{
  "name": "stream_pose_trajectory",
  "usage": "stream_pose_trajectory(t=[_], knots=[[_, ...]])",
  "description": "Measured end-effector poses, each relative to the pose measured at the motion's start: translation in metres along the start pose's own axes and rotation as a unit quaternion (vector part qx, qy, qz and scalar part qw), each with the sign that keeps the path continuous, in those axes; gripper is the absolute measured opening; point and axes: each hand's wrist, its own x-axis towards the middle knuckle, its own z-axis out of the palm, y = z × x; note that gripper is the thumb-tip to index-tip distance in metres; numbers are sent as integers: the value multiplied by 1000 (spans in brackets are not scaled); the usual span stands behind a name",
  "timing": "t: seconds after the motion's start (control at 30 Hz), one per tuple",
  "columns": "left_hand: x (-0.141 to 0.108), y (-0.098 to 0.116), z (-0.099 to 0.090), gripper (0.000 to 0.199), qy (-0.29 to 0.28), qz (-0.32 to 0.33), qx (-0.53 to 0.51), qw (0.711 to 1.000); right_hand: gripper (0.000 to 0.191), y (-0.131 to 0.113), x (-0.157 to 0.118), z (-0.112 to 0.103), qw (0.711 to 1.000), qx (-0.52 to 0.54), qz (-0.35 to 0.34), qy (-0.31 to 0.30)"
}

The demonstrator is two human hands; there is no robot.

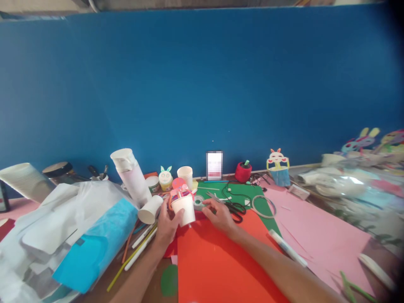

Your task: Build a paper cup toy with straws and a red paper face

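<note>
My left hand (168, 221) is closed around a white paper cup (184, 210), held slightly tilted above the red paper. Out of the cup's top rises a pink and red paper figure (180, 185), and a short thin end pokes from the cup's bottom. To the right of the cup, my right hand (217, 215) reaches in with its fingers a little apart and nothing visible between them. Its fingertips are close to a roll of tape (198, 203). Black-handled scissors (235, 209) lie just beyond this hand.
Red paper (227, 261) lies over green paper (252, 191), beside pink paper (322, 227). Plastic bags and a blue package (97, 248) crowd the left. White pens (142, 248), a tipped cup (151, 209), a capped marker (288, 247) and a grey ring (264, 206) lie around. A blue panel (202, 84) stands behind.
</note>
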Motion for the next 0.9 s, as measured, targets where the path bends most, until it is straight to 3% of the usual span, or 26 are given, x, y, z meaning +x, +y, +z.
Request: stream_pose_trajectory(t=[0.13,0.23,0.47,0.9], knots=[[5,-5,-9,61,51,50,146,987,22,13,15,-20,995,-84,-32,53],[6,-9,-12,65,50,50,184,980,21,26,23,-35,982,-168,-31,85],[3,-7,-11,64,24,63,189,980,21,42,22,-41,953,-295,-25,73],[2,-1,-9,46,-3,75,163,984,14,41,23,-39,942,-333,-26,45]])
